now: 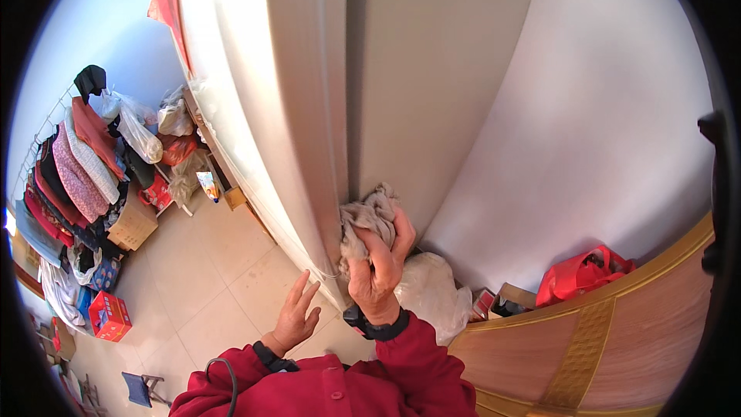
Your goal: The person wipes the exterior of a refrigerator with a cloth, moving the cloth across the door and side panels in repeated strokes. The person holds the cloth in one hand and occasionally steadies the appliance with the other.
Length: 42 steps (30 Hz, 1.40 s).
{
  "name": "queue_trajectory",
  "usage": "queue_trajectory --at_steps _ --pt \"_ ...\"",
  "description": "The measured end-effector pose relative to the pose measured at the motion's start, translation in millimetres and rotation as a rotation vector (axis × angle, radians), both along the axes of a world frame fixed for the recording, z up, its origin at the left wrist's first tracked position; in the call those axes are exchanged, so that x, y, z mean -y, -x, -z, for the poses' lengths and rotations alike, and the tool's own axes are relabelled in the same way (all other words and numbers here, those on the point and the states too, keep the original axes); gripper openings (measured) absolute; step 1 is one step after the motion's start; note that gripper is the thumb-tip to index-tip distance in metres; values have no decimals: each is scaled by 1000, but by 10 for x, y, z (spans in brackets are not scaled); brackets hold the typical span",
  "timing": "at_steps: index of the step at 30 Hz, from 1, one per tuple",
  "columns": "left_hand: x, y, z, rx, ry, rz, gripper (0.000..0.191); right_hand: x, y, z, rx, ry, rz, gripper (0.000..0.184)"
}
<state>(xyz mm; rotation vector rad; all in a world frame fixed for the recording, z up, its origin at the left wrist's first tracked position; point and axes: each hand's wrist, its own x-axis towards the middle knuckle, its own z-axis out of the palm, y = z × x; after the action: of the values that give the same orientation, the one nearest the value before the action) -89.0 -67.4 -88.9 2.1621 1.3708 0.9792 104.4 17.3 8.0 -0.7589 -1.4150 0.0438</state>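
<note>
My right hand [379, 275] grips a crumpled grey-beige cloth [366, 221]. The cloth is pressed against a tall pale upright panel [307, 98], by the dark groove where it meets a greyish flat surface [428, 81]. Lower and to the left, my left hand [293, 315] is raised with its fingers apart and nothing in it. It is nearest to the panel's lower end but looks apart from it. Both wrists wear black bands, and the sleeves are dark red.
A white plastic bag [431, 289] sits right of my right hand. Beyond it are a red bag [584, 275] and a wood-patterned board with gold trim [521, 353]. Clothes on a rack [81, 168], a red box [110, 317] and a folding stool [139, 389] stand left on the tiled floor [202, 295].
</note>
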Motion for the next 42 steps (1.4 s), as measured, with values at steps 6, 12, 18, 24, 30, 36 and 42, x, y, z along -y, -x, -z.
queue_trajectory --at_steps 6,12,18,24,30,36,42 --pt "14 101 60 45 -12 -11 62 34 103 888 -17 93 44 20" --pt "-190 155 -261 40 -104 -4 63 371 76 1684 -122 589 44 32" --pt "-465 -5 -802 77 -375 -90 71 260 23 922 -233 329 67 37" --pt "-508 -319 -810 299 -575 -314 71 -215 76 1615 -165 396 191 47" --pt "-521 -559 -797 595 -477 -181 83 -472 -176 2654 -765 862 -98 42" --pt "-507 -710 -1036 685 -547 -488 91 -815 -648 1243 -328 528 78 43" --pt "-554 -771 -966 635 -622 -661 88 -1334 -844 1395 -358 382 158 50"
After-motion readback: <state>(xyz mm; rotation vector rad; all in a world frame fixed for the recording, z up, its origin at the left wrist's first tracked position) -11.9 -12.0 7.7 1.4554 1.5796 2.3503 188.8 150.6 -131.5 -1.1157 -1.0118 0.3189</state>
